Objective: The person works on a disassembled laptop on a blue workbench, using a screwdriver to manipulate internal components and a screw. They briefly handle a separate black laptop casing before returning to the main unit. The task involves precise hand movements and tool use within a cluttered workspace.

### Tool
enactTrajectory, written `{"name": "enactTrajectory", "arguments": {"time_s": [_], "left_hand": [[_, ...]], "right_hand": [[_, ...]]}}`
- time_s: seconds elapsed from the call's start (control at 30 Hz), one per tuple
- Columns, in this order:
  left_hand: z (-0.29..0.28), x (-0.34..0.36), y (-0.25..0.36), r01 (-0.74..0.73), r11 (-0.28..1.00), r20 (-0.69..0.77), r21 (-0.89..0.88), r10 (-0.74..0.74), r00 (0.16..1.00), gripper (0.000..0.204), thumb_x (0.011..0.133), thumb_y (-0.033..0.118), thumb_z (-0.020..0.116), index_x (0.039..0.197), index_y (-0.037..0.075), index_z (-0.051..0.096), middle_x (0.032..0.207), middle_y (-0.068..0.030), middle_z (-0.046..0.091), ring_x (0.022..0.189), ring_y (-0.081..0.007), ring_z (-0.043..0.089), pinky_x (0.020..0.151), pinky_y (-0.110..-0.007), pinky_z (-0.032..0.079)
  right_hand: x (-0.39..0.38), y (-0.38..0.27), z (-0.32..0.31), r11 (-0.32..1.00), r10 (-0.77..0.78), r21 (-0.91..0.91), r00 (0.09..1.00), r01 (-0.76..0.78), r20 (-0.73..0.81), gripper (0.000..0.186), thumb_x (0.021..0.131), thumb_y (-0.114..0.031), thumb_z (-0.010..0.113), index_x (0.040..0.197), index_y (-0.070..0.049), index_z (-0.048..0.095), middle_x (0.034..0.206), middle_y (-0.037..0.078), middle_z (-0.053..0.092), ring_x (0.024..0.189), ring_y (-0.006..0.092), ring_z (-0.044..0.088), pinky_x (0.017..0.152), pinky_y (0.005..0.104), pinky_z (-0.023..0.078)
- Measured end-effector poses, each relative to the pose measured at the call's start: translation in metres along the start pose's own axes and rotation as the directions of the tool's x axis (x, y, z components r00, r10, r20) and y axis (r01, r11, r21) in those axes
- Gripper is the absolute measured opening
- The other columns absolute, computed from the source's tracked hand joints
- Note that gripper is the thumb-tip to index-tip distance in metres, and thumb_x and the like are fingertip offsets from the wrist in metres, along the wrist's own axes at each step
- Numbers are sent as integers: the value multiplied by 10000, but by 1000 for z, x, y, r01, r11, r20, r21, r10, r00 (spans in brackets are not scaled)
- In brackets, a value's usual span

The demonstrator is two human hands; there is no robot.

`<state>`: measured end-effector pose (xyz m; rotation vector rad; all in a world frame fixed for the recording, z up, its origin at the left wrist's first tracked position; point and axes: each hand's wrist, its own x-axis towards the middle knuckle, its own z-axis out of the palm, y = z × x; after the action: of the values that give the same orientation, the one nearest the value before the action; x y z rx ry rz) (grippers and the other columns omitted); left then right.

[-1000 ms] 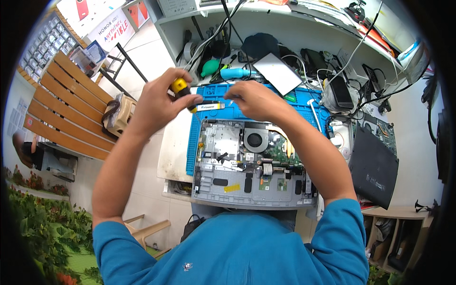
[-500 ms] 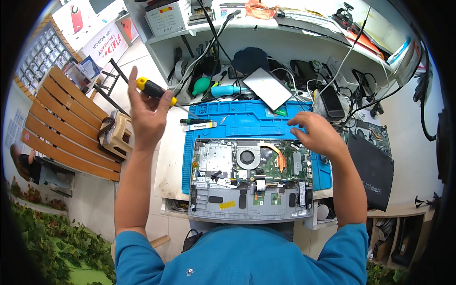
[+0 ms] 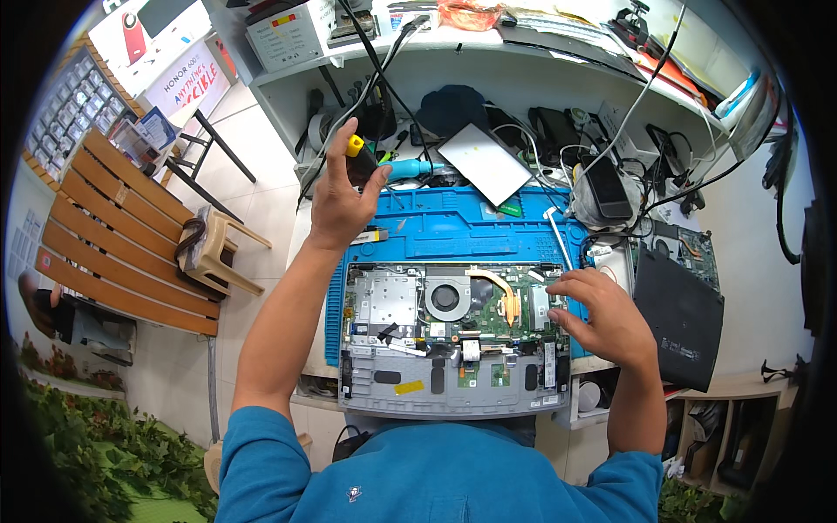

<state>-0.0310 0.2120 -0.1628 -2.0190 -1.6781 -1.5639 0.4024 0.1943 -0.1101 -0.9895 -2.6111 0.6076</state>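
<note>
My left hand [image 3: 342,209] is raised above the mat's far left part, closed round a screwdriver [image 3: 356,150] with a yellow and black handle. My right hand [image 3: 602,318] hovers at the right edge of the opened laptop [image 3: 405,366], fingers apart and nothing in them; whether they touch it I cannot tell. The laptop lies with its inside up, showing a round fan [image 3: 445,299], a copper heat pipe [image 3: 499,283] and a green circuit board. Under it is a blue repair mat [image 3: 453,222]. A thin light-coloured tool [image 3: 558,237] lies beyond my right hand.
Behind the mat are a white rectangular panel [image 3: 485,164], a turquoise-handled tool [image 3: 408,169], a phone [image 3: 608,187] and tangled cables. At right stands a black panel [image 3: 680,318] near a loose circuit board [image 3: 697,257]. A shelf [image 3: 471,57] spans the back. Left is a beige stool [image 3: 214,253].
My left hand has moved right with the screwdriver. My right hand has come nearer and slightly right, from above the mat to the laptop's right edge, uncovering the thin tool.
</note>
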Motion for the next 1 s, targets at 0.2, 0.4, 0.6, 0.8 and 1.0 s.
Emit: {"name": "enactTrajectory", "arguments": {"time_s": [0.2,0.4,0.6,0.8,1.0], "left_hand": [[-3,-1,-4,-18,999,-48,34,19,999,875,1017,147,844,1711,142,312,1058,-107,732,958,-191,784,926,-318,630],[-26,3,16,58,996,-152,-71,-68,986,870,1019,131,838,1707,131,305,1019,-74,708,922,-158,772,832,-306,636],[-53,-11,25,120,982,-186,-149,-147,972,892,1008,128,852,1707,97,299,1023,-57,707,885,-120,737,829,-278,623],[-77,-35,39,143,959,-181,-245,-191,965,905,1007,96,847,1714,75,282,1054,-60,691,919,-106,710,842,-266,618],[-85,-41,49,139,960,-204,-244,-191,960,903,1005,98,849,1711,74,286,1055,-47,662,897,-98,699,833,-259,617]], "right_hand": [[9,-1,7,998,-54,24,998,53,16,306,964,-198,808,1215,-27,775,1209,161,753,1175,372,683,1040,473,523],[53,-19,27,986,-165,20,981,164,102,269,1003,-220,766,1180,-18,783,1146,148,749,1153,366,690,1027,488,531],[117,-37,68,967,-251,48,968,249,27,275,997,-219,774,1190,-24,788,1170,161,757,1154,384,713,1001,486,567],[172,-66,112,940,-212,283,976,192,42,352,942,-234,858,1224,-30,811,1182,163,773,1098,356,747,957,457,590],[188,-84,136,914,-172,380,984,142,46,332,901,-224,906,1155,-22,836,1095,162,805,1002,320,778,869,418,604]]}}
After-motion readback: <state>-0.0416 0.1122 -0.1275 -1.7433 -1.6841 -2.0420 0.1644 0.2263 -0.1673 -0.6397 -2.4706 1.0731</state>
